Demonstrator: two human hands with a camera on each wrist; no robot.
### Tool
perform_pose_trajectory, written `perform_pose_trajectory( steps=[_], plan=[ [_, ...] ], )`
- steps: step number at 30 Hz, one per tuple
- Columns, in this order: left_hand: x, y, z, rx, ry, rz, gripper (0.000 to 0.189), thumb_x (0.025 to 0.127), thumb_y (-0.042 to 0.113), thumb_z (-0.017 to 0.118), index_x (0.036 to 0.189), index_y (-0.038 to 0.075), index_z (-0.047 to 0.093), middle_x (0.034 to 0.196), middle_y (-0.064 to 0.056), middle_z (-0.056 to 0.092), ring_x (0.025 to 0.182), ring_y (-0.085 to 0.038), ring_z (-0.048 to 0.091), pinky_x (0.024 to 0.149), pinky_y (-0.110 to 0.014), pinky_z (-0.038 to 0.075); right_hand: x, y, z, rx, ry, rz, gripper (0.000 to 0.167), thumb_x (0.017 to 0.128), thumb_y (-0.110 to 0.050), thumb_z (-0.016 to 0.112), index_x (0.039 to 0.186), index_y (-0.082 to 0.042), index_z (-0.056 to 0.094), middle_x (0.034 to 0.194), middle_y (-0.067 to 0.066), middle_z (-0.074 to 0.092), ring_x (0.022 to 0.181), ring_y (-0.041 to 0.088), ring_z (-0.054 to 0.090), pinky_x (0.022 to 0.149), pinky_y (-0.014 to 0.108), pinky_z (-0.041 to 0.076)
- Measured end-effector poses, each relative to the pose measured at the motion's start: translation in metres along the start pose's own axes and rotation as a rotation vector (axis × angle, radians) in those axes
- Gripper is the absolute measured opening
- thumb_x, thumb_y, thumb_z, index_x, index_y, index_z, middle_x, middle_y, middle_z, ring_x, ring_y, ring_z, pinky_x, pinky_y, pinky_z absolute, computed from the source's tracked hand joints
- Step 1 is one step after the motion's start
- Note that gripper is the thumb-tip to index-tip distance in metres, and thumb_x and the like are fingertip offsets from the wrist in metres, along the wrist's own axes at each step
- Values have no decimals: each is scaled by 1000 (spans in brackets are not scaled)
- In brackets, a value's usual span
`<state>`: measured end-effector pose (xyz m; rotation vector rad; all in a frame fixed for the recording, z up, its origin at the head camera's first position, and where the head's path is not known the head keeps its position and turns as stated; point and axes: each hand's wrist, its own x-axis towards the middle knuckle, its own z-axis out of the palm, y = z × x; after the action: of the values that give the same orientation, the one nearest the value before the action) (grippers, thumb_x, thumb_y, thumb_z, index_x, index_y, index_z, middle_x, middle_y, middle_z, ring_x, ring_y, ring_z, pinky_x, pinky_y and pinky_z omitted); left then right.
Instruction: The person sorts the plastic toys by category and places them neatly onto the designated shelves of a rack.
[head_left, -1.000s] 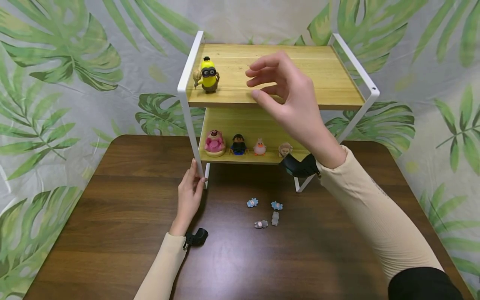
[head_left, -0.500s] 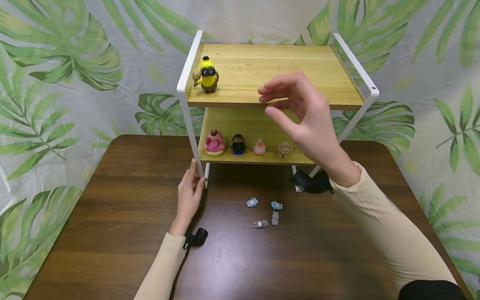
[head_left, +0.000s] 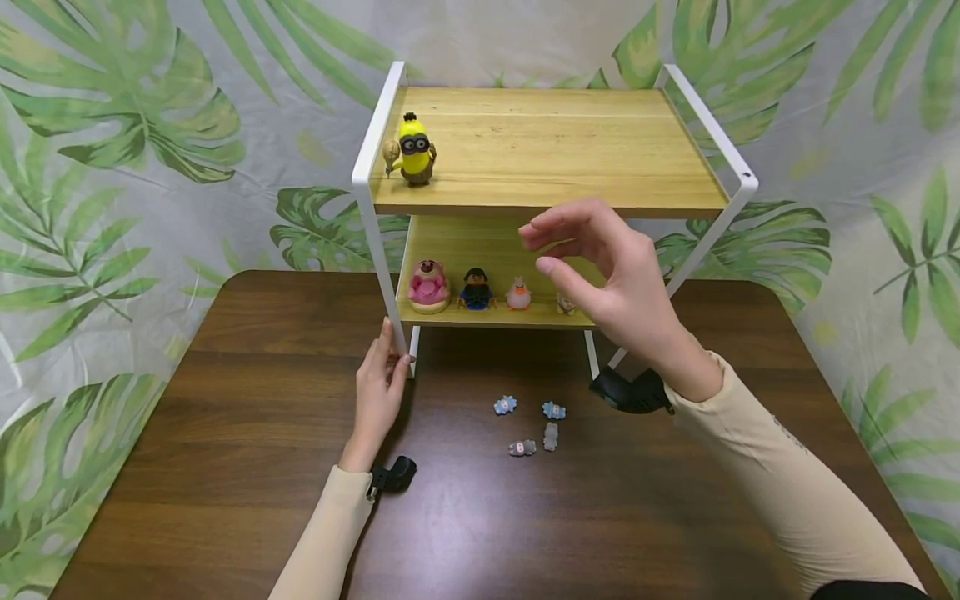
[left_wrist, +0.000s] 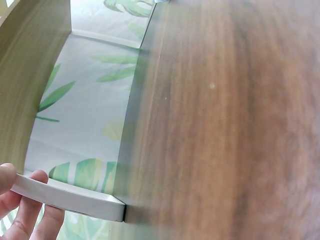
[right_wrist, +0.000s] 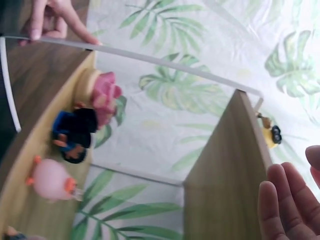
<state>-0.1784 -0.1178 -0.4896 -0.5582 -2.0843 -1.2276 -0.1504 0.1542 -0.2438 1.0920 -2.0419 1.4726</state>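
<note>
My left hand grips the front left leg of a two-tier shelf, thumb on one side and fingers on the other in the left wrist view. My right hand hovers in front of the shelf's right half with loosely curved fingers, nothing between them. On the top board a yellow minion figure stands at the left. Along the lower board sit a pink bear figure, a dark-haired figure in blue, a pale pink duck figure and a small beige figure, partly hidden behind my right hand.
Several small flat charms lie on the brown table before the shelf: two blue ones and two grey ones. The shelf's right white frame rises behind my right arm. A leaf-print cloth hangs behind.
My right hand has moved down and slightly right, from in front of the top board to the lower tier's level, now overlapping the beige figure. My left hand has stayed on the leg.
</note>
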Motion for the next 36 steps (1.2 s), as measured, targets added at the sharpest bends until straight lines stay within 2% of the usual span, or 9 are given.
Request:
perform_pose_trajectory(
  steps=[8, 16, 31, 36],
  plan=[
    [0, 0, 0, -2, 3, 2, 94, 87, -11, 62, 151, 43, 20, 85, -16, 53, 73, -24, 57, 61, -37, 57, -24, 17, 4, 1, -22, 77, 30, 82, 19, 60, 110, 9, 56, 105, 16, 64, 96, 23, 62, 81, 30, 52],
    [1, 1, 0, -4, -2, -3, 95, 87, -11, 62, 151, 44, 19, 85, -16, 53, 73, -24, 57, 61, -37, 57, -48, 33, 9, 19, -33, 117, 29, 82, 19, 61, 108, 7, 59, 104, 15, 64, 96, 21, 62, 78, 29, 53],
    [0, 2, -1, -3, 3, 9, 94, 87, -12, 61, 151, 42, 20, 85, -15, 53, 73, -24, 57, 61, -38, 57, -85, 52, 20, 33, -54, 214, 28, 84, 16, 61, 109, 2, 62, 103, 12, 65, 93, 21, 63, 80, 27, 52],
    [0, 3, -1, -8, -1, 0, 93, 88, -11, 61, 151, 43, 19, 86, -16, 53, 74, -23, 57, 63, -33, 56, -96, 57, 25, 37, -65, 256, 26, 86, 13, 61, 109, 0, 62, 105, 10, 66, 95, 20, 63, 81, 28, 52]
  ],
)
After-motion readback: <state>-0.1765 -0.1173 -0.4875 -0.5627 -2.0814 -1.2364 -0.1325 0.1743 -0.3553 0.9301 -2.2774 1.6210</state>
